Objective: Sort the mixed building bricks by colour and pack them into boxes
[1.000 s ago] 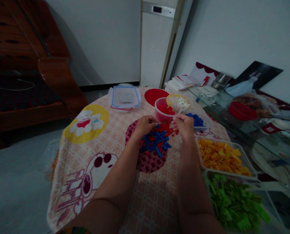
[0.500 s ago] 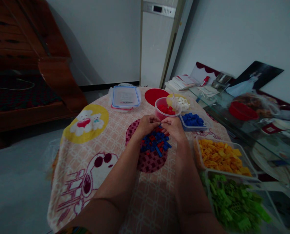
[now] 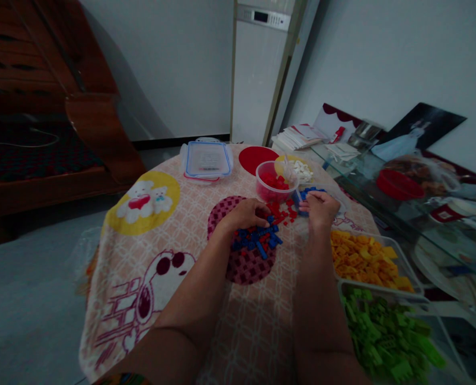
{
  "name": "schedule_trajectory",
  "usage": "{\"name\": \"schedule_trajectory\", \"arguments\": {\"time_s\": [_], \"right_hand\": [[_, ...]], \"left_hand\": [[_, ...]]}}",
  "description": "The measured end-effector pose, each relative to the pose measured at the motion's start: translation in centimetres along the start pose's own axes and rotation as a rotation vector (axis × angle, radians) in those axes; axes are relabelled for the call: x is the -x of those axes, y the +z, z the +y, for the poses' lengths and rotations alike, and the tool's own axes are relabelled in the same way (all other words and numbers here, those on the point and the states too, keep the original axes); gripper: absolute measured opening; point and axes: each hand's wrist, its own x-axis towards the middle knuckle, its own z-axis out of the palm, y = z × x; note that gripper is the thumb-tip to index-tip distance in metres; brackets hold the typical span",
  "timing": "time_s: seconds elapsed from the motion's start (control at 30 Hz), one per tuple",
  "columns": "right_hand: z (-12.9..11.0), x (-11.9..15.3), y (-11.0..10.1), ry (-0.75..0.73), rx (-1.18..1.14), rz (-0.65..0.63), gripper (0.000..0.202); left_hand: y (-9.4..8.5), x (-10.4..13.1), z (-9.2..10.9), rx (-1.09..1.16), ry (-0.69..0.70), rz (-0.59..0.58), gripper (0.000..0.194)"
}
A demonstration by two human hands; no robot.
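My left hand (image 3: pixel 249 214) is curled at the far edge of a mixed pile of blue and red toy bricks (image 3: pixel 257 236), its fingertips bent together; whatever they may grip is hidden. Over the clear box of blue bricks (image 3: pixel 310 192) hovers my right hand (image 3: pixel 321 207), with thumb and fingers pinched. I cannot make out anything between them. Small loose red bricks (image 3: pixel 285 213) lie on the cloth between both hands. Just behind these stands a clear round tub (image 3: pixel 275 193) with red bricks inside.
To the right sit a box of yellow-orange bricks (image 3: pixel 364 256) and a box of green bricks (image 3: pixel 390 334). White pieces (image 3: pixel 302 171) lie behind the tub. A lidded clear container (image 3: pixel 208 160) is at the back left. A cluttered glass table (image 3: pixel 382 206) adjoins on the right.
My hands were together above the pile. The right hand has moved right to the blue-brick box, uncovering the loose red bricks. My left hand has stayed by the pile, shifting slightly.
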Motion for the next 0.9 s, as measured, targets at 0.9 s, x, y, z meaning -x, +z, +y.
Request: {"name": "schedule_trajectory", "arguments": {"time_s": [0.9], "right_hand": [[-2.2, 3.0, 2.1, 0.006, 0.052, -0.438, 0.013]], "left_hand": [[0.3, -0.3, 0.4, 0.034, -0.091, 0.363, 0.021]]}}
